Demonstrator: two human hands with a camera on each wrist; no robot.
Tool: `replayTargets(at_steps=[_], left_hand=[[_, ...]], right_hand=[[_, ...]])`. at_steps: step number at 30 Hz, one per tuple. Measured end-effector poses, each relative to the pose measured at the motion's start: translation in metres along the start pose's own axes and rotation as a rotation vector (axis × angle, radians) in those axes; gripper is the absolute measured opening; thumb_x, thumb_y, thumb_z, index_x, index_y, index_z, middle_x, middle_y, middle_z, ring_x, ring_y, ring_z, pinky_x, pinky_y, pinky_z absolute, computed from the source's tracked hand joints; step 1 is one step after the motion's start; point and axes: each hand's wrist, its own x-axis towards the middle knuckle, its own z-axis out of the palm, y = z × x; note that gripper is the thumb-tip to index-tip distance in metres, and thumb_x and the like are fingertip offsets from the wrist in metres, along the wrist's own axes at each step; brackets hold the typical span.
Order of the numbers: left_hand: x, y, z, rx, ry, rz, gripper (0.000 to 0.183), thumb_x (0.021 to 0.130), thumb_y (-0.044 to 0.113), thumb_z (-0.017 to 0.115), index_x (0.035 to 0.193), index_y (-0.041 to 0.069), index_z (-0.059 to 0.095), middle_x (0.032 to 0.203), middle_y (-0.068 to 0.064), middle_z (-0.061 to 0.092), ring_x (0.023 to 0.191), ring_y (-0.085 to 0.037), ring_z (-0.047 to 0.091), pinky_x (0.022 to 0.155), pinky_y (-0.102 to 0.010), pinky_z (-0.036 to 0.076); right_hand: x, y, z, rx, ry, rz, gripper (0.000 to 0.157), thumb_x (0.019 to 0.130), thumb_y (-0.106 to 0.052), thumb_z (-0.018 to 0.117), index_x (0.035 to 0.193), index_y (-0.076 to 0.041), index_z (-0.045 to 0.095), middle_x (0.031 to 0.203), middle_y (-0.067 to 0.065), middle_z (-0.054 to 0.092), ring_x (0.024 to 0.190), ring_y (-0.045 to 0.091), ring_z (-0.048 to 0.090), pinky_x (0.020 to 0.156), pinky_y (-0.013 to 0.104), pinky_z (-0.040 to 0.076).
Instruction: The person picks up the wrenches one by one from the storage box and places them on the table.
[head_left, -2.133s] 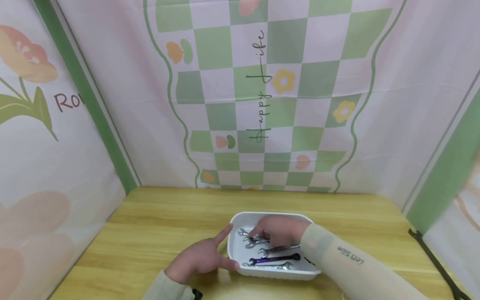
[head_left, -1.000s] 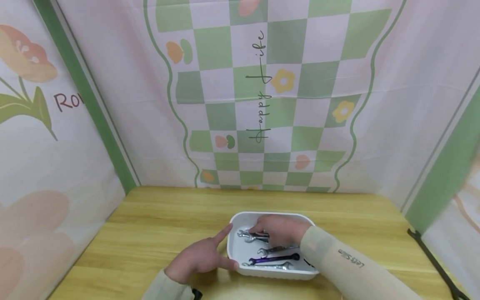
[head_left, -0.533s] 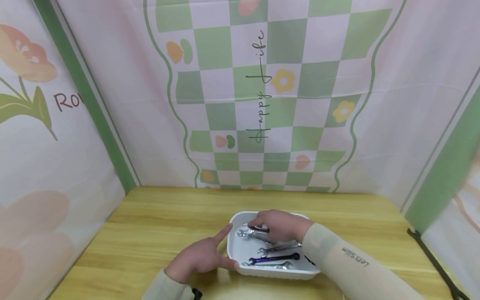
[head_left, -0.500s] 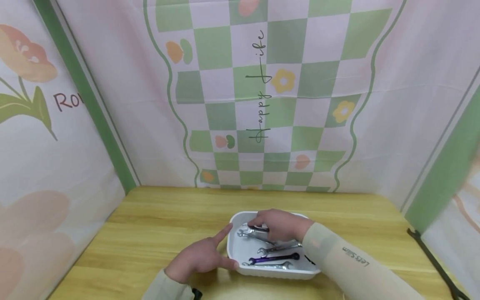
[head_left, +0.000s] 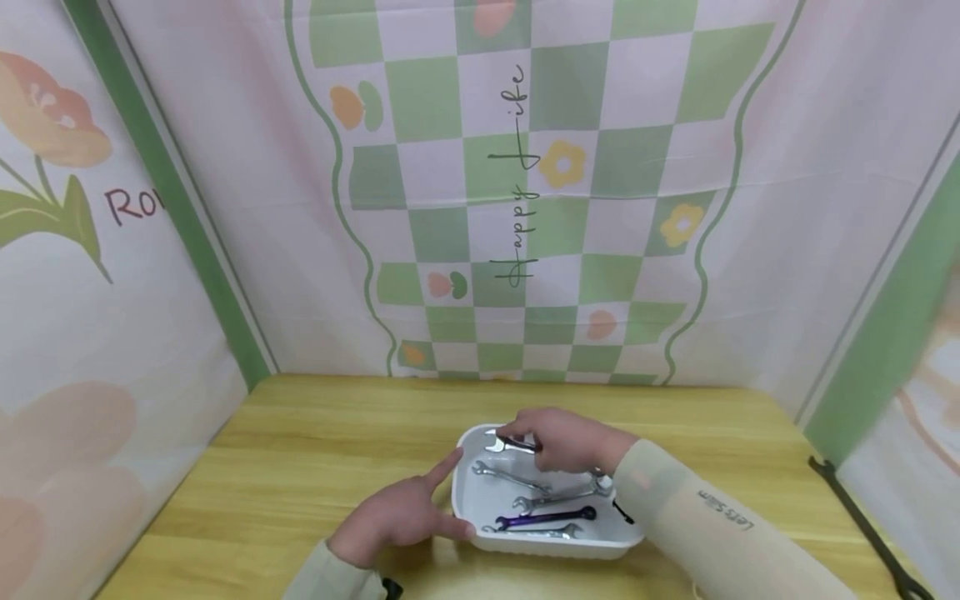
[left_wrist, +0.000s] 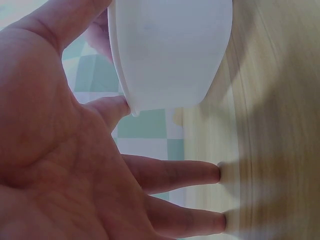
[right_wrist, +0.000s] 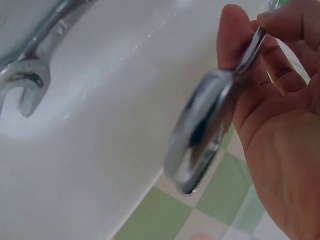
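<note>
Pastel checked cloth [head_left: 562,275] hangs behind the wooden bench [head_left: 337,425]; a white tray [head_left: 555,547] sits at lower centre of the frame. At its upper left, the right hand [head_left: 573,440] pinches a chrome wrench [head_left: 516,445]; the left hand [head_left: 401,510], fingers spread, touches the rim. A weak pinch could drop it onto the slim wrench [head_left: 513,478] nearby. The chrome wrench looks glossy, forked at one end; the other, blurred, is probably a ring.
</note>
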Motion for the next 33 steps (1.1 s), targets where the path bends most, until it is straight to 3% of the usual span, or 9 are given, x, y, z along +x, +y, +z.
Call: replayTargets(at_steps=[5, 8, 12, 17, 24, 33], left_hand=[[-0.001, 0.0, 0.001, -0.007, 0.0, 0.001, 0.114, 0.071, 0.06, 0.081, 0.161, 0.027, 0.02, 0.126, -0.026, 0.062, 0.118, -0.043, 0.056, 0.098, -0.063, 0.041], [-0.001, 0.0, 0.001, -0.012, 0.0, 0.0, 0.113, 0.071, 0.06, 0.081, 0.161, 0.027, 0.021, 0.127, -0.026, 0.061, 0.119, -0.043, 0.055, 0.098, -0.063, 0.04], [-0.001, 0.001, 0.001, -0.008, 0.0, -0.002, 0.114, 0.071, 0.061, 0.081, 0.161, 0.026, 0.021, 0.128, -0.026, 0.061, 0.12, -0.044, 0.054, 0.099, -0.064, 0.04], [-0.002, 0.001, 0.0, 0.003, 0.003, -0.006, 0.114, 0.071, 0.061, 0.081, 0.161, 0.026, 0.021, 0.127, -0.026, 0.061, 0.12, -0.043, 0.054, 0.099, -0.063, 0.04], [-0.002, 0.001, 0.0, -0.004, 0.001, -0.01, 0.113, 0.072, 0.059, 0.081, 0.161, 0.026, 0.02, 0.128, -0.027, 0.061, 0.122, -0.043, 0.053, 0.1, -0.063, 0.039], [-0.001, 0.001, 0.0, 0.009, -0.002, -0.004, 0.113, 0.072, 0.06, 0.08, 0.161, 0.026, 0.019, 0.127, -0.026, 0.061, 0.122, -0.043, 0.054, 0.1, -0.062, 0.039]], right_hand=[[-0.006, 0.0, -0.01, 0.15, 0.027, 0.102, 0.071, 0.078, 0.007, 0.067, 0.142, -0.023, 0.058, 0.108, -0.008, 0.059, 0.078, 0.015, 0.059, 0.062, 0.033, 0.054], [-0.01, 0.001, -0.016, 0.208, 0.041, 0.144, 0.071, 0.08, 0.006, 0.065, 0.143, -0.025, 0.057, 0.108, -0.001, 0.06, 0.077, 0.018, 0.06, 0.061, 0.036, 0.054], [-0.016, 0.005, -0.024, 0.218, 0.068, 0.158, 0.068, 0.083, 0.005, 0.064, 0.144, -0.024, 0.056, 0.099, 0.008, 0.061, 0.074, 0.019, 0.06, 0.061, 0.038, 0.053], [-0.025, 0.015, -0.032, 0.219, 0.116, 0.159, 0.067, 0.084, 0.004, 0.064, 0.146, -0.021, 0.054, 0.09, 0.008, 0.059, 0.068, 0.019, 0.062, 0.057, 0.038, 0.053], [-0.04, 0.036, -0.041, 0.306, 0.226, 0.204, 0.068, 0.08, 0.008, 0.061, 0.144, -0.015, 0.056, 0.114, 0.006, 0.059, 0.073, 0.023, 0.061, 0.061, 0.043, 0.057], [-0.07, 0.066, -0.054, 0.396, 0.316, 0.242, 0.069, 0.081, 0.007, 0.06, 0.148, -0.006, 0.049, 0.122, 0.019, 0.055, 0.078, 0.034, 0.061, 0.063, 0.047, 0.058]])
